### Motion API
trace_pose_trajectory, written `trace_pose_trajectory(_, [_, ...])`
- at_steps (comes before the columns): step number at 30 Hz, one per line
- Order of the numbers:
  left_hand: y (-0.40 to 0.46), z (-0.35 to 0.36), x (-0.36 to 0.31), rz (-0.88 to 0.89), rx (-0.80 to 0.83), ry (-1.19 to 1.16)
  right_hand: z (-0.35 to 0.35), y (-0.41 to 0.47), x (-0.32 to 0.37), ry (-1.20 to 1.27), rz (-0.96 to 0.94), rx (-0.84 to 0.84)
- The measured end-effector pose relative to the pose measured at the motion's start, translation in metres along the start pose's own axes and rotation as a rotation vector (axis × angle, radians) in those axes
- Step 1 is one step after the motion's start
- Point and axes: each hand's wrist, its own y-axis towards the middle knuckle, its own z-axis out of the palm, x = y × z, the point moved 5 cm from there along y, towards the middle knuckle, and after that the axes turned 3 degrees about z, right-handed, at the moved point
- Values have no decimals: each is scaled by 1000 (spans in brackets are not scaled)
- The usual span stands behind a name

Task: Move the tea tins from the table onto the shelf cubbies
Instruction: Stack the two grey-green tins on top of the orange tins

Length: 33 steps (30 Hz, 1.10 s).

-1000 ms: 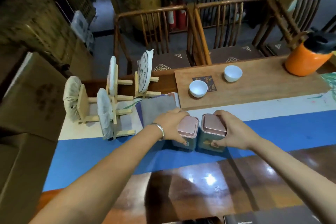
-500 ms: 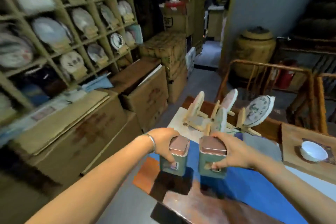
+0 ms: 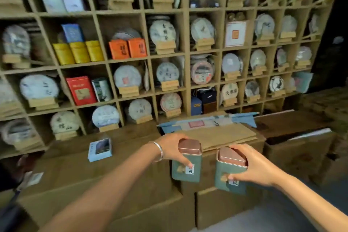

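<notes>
Two green tea tins, one (image 3: 186, 164) gripped in the left hand (image 3: 169, 147) and one (image 3: 230, 172) in the right hand (image 3: 252, 165), hang over the cardboard boxes (image 3: 131, 184) near the shelf cubbies (image 3: 185, 52), so they should be kept upright and carried toward whichever far cubby has room.

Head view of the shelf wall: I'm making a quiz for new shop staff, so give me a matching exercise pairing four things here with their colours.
Things:
1. Square metal lids on the two held tea tins
2. Three fabric-wrapped canisters in a shelf cubby
3. Pair of square boxes in the cubby to their right
4. Tall printed tin beside a green-and-white packet

Colours:
A. Orange
B. Red
C. Copper-pink
D. Yellow

Pairs: 1-C, 2-D, 3-A, 4-B
</notes>
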Motion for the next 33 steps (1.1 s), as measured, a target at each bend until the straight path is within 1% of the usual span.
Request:
trace_pose_trajectory(4, [-37, -79, 75, -139, -145, -15, 8, 94, 81, -26, -168, 42])
trace_pose_trajectory(7, [-55, -130, 120, -231, -250, -70, 10, 159, 134, 12, -237, 116])
trace_pose_trajectory(10, [-62, -178, 159, -280, -326, -106, 8, 217, 181, 71, -306, 152])
trace_pose_trajectory(14, [-50, -248, 200, -287, -459, -154, -14, 298, 230, 88, -416, 148])
trace_pose_trajectory(17, [-34, -306, 225, -277, -552, -207, -40, 362, 267, 84, -488, 115])
trace_pose_trajectory(19, [-22, -346, 235, -253, -609, -187, -58, 405, 290, 93, -514, 99])
trace_pose_trajectory(24, [2, -432, 266, -163, -769, -127, -86, 493, 350, 72, -586, 147])
trace_pose_trajectory(26, [11, -461, 284, -173, -780, -103, -97, 521, 373, 57, -611, 130])
trace_pose_trajectory(29, [29, -503, 311, -172, -799, -115, -120, 565, 403, 105, -627, 100])
trace_pose_trajectory(33, [60, -539, 345, -100, -796, -157, -145, 619, 430, 100, -623, 16])
